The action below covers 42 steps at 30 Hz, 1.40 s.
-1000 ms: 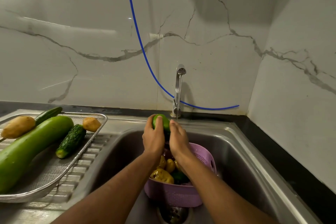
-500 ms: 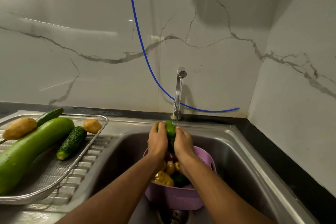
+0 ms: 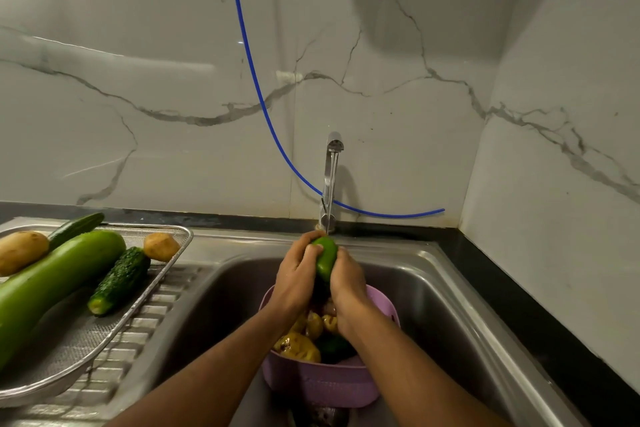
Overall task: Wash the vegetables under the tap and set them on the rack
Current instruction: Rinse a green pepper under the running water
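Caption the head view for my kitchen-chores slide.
Both hands, left hand and right hand, hold a green vegetable under the tap, above a purple basket.

1. A stainless-steel sink unit (image 3: 408, 253) is set in a black stone counter (image 3: 519, 288) against marble walls.
2. A lilac perforated plastic basket (image 3: 322, 385) sits in the basin.
3. On the ribbed steel drainboard (image 3: 145, 326) at the left lies a rectangular wire-mesh rack (image 3: 86, 340).
4. A chrome tap (image 3: 330, 180) rises at the basin's back edge.
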Each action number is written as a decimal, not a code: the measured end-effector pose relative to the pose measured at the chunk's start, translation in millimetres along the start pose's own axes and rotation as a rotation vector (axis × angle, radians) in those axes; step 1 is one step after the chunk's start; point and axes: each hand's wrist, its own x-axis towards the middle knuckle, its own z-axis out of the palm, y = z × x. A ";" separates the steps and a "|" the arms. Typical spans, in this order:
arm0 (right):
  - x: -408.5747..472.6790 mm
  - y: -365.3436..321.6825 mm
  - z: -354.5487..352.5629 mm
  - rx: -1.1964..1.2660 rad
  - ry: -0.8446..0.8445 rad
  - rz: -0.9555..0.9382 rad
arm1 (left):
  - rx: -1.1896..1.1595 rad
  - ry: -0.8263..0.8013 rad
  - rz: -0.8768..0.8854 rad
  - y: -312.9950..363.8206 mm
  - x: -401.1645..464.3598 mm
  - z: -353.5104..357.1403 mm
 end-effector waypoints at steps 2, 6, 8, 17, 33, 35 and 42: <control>0.4 1.0 -5.6 -0.098 0.050 -0.051 | 0.081 -0.047 0.017 0.6 0.4 -1.3; -8.1 -1.4 -16.1 -0.483 0.184 -0.497 | 0.093 -0.025 0.009 8.4 5.4 -0.4; -12.8 -0.8 -16.5 -0.658 0.177 -0.658 | 0.180 -0.021 -0.011 9.9 12.6 -3.4; -5.3 5.7 -24.8 -0.996 0.260 -1.095 | -0.008 -0.041 -0.393 15.0 31.4 -2.8; 8.4 -15.5 -13.0 0.202 -0.100 0.097 | 0.189 -0.115 0.380 -11.3 11.1 -1.2; 10.2 -15.9 -16.4 0.233 -0.082 0.226 | 0.314 -0.114 0.425 -18.1 7.1 -1.3; 5.1 -8.1 -14.8 -0.262 0.006 -0.010 | 0.232 0.028 0.122 -23.5 6.1 13.1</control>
